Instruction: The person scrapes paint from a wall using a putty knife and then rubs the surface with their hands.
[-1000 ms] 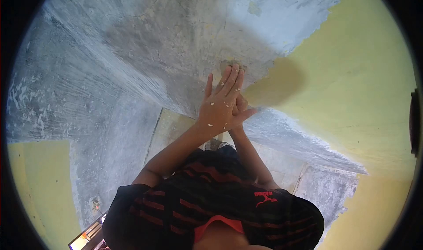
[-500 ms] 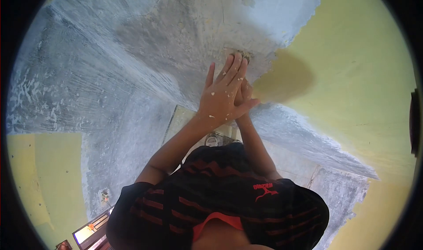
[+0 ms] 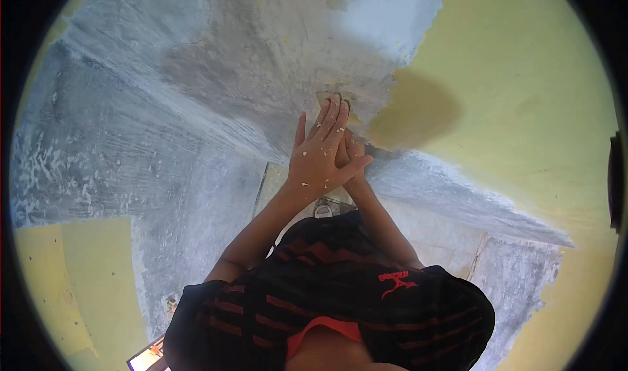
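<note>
Stretched over the grey scraped wall (image 3: pixel 261 50), my left hand (image 3: pixel 322 152) has its fingers extended and thumb out to the side, with pale flecks on its back. Its middle fingertips press on a small tan flat piece (image 3: pixel 322 98) with a dark edge, mostly covered by the fingers. Partly behind it, my right hand (image 3: pixel 354 147) is closed with fingers curled; what it holds is hidden beneath my left hand.
Yellow-green paint (image 3: pixel 517 96) covers the wall at the right, with a ragged edge against the grey. Another painted area (image 3: pixel 104 273) is at lower left. A lit screen (image 3: pixel 145 358) shows at the bottom left. A foot (image 3: pixel 323 210) is visible below my hands.
Both hands have moved slightly down and left in the view, still together. The tan piece shows more at the fingertips. The camera view has shifted a little.
</note>
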`<move>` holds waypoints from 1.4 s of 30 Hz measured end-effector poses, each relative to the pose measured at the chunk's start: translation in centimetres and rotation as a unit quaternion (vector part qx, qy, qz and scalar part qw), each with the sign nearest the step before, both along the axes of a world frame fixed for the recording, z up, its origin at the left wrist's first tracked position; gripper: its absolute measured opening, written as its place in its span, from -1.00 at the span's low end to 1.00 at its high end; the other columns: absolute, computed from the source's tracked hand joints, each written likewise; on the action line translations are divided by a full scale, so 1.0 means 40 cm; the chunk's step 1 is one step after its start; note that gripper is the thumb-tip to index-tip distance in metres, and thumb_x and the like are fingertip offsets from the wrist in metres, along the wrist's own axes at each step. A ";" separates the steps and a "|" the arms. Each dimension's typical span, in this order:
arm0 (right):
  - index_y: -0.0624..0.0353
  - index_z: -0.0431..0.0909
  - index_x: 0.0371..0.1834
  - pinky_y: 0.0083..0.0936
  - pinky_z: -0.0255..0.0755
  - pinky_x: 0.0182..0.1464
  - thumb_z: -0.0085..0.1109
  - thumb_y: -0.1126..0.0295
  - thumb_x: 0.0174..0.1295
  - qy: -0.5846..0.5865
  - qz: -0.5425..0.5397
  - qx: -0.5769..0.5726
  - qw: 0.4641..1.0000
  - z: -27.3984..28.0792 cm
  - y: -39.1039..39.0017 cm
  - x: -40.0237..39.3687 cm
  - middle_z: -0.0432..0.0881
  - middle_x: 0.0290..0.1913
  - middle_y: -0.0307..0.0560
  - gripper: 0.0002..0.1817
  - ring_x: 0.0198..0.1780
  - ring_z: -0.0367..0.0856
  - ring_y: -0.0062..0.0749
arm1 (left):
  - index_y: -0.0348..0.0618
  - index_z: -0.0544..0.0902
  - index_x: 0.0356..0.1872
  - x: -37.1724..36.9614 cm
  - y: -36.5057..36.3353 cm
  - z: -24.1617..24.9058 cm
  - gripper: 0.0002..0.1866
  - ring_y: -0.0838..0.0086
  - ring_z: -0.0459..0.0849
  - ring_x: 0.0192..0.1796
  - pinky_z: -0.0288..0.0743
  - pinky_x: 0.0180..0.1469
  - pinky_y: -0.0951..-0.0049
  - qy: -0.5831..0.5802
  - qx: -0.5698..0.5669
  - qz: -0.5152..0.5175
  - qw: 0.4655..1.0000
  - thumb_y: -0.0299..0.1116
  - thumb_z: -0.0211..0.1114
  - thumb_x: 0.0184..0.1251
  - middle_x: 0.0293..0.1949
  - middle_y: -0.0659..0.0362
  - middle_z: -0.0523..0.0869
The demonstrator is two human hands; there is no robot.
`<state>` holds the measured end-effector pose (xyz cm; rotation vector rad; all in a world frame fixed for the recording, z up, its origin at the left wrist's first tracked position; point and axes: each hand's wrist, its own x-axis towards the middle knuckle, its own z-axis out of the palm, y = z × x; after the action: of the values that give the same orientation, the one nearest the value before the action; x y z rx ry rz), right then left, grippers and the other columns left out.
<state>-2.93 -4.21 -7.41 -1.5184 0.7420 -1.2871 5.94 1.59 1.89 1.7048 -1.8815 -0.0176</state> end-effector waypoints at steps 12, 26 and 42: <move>0.34 0.70 0.08 -0.30 0.62 -0.21 0.06 0.22 0.69 0.009 -0.026 0.055 0.998 0.033 0.000 -0.009 0.80 -0.26 0.20 -0.64 -0.30 0.76 -0.33 | -0.40 0.17 0.73 0.002 -0.008 0.003 0.24 -0.09 0.14 0.78 -0.17 0.73 -0.29 0.012 0.011 -0.018 1.000 0.33 0.48 0.28 0.72 -0.29 0.23; 0.31 0.68 0.05 -0.39 0.57 -0.15 0.07 0.21 0.69 -0.014 0.013 0.051 0.999 0.060 0.030 -0.010 0.79 -0.22 0.03 -0.66 -0.22 0.68 -0.43 | -0.35 0.22 0.72 -0.011 -0.001 0.034 0.19 -0.03 0.15 0.79 -0.10 0.71 -0.31 0.005 -0.012 0.005 1.000 0.36 0.43 0.33 0.72 -0.22 0.25; 0.32 0.69 0.09 -0.25 0.58 -0.19 0.07 0.24 0.66 0.044 0.032 0.048 0.997 0.128 -0.005 -0.056 0.80 -0.22 0.19 -0.66 -0.30 0.77 -0.13 | -0.42 0.16 0.72 -0.049 -0.020 0.017 0.20 -0.15 0.09 0.79 -0.12 0.71 -0.32 0.060 -0.023 0.010 0.998 0.32 0.43 0.37 0.72 -0.33 0.20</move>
<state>-5.18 -4.40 -2.30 -1.5151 0.7940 -1.1275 3.97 0.80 2.58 1.6541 -1.7654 -0.0665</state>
